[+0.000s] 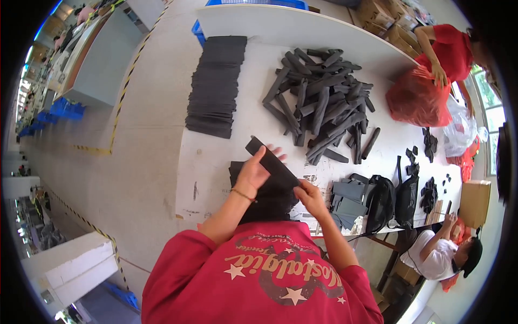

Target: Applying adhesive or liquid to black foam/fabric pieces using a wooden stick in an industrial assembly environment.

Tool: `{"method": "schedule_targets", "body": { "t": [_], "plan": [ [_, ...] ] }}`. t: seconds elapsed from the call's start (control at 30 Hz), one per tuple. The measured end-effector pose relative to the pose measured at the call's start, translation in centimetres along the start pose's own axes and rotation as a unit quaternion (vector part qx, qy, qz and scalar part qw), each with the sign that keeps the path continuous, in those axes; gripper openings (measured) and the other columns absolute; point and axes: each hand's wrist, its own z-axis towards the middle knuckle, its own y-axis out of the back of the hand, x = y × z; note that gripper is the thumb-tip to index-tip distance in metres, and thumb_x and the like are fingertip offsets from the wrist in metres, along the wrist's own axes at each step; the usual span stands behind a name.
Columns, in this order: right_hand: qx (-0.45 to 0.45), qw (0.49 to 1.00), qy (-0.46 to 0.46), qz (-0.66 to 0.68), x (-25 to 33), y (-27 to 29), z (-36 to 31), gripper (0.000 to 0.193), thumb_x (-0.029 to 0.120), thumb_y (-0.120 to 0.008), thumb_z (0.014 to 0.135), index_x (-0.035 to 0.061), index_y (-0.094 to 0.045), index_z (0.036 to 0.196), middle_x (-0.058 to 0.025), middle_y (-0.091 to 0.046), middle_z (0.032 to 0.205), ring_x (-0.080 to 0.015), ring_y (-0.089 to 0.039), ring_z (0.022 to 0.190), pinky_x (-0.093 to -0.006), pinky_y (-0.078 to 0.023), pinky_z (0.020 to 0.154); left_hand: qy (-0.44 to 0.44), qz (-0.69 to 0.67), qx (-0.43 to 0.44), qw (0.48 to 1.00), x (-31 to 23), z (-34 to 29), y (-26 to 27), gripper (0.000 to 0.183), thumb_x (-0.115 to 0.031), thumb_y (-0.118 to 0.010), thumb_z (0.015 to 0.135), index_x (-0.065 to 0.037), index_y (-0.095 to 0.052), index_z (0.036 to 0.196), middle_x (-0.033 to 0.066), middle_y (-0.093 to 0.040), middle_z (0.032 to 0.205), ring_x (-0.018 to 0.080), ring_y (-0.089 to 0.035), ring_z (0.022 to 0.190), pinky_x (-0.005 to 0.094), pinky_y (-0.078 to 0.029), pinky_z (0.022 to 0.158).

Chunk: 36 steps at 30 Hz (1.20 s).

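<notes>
A dark strip of fabric-like material stretches slantwise between my two hands, its long edge folded or curled over. My left hand grips its upper end, thumb on top and fingertips showing past the far side. At the lower right end, my right hand pinches the strip between thumb and fingers. Beneath it, close to my body, lie more black pieces, partly hidden by my arms. Beyond my left hand, a long row of overlapping flat black pieces covers the table's left side. A heap of rolled black pieces lies further right.
The white table has a raised back panel. Grey pieces and black bags lie to the right. A person in red touches a red plastic bag; another person in white sits at the right end.
</notes>
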Motion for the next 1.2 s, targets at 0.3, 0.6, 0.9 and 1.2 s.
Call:
{"method": "schedule_targets", "body": {
  "t": [0.3,0.6,0.9,1.2],
  "plan": [
    [-0.129,0.974,0.083,-0.166,-0.7,-5.5,-0.6,0.021,0.01,-0.049,0.094,-0.0007,-0.056,0.11,-0.0086,-0.052,0.062,-0.0169,-0.051,0.056,-0.0325,-0.042,0.053,0.014,-0.092,-0.093,0.991,2.8,0.5,-1.3,0.03,-0.025,-0.069,0.086,-0.005,-0.06,0.105,0.006,-0.061,0.081,0.02,-0.061,0.071,0.0373,-0.053,0.071],
    [-0.037,0.995,-0.028,-0.094,-0.7,-4.4,-5.2,0.02,0.013,-0.047,0.097,0.0009,-0.059,0.107,-0.0007,-0.044,0.059,-0.0087,-0.042,0.054,-0.0262,-0.037,0.05,-0.03,-0.033,-0.16,0.986,0.3,2.4,-0.7,0.024,-0.022,-0.07,0.085,-0.002,-0.058,0.091,0.0052,-0.059,0.071,0.0108,-0.051,0.054,0.0263,-0.043,0.052],
    [0.0,0.995,-0.082,-0.049,0.2,-1.7,-8.5,0.018,0.012,-0.047,0.097,0.0015,-0.06,0.104,0.002,-0.043,0.057,-0.0057,-0.04,0.052,-0.0238,-0.034,0.048,-0.083,0.011,-0.097,0.992,0.5,2.3,-2.4,0.047,-0.042,-0.062,0.088,0.001,-0.052,0.103,0.0079,-0.059,0.07,0.0144,-0.053,0.053,0.0283,-0.045,0.05],
    [0.054,0.979,-0.111,-0.161,0.2,-1.3,-10.4,0.022,0.018,-0.05,0.096,-0.0003,-0.061,0.101,-0.0155,-0.061,0.072,-0.0201,-0.056,0.065,-0.0346,-0.047,0.065,-0.052,-0.038,-0.189,0.98,-1.6,4.5,1.7,0.031,-0.038,-0.056,0.093,-0.012,-0.05,0.08,-0.0051,-0.033,0.047,0.0063,-0.026,0.035,0.0234,-0.018,0.033]
  ]
}}
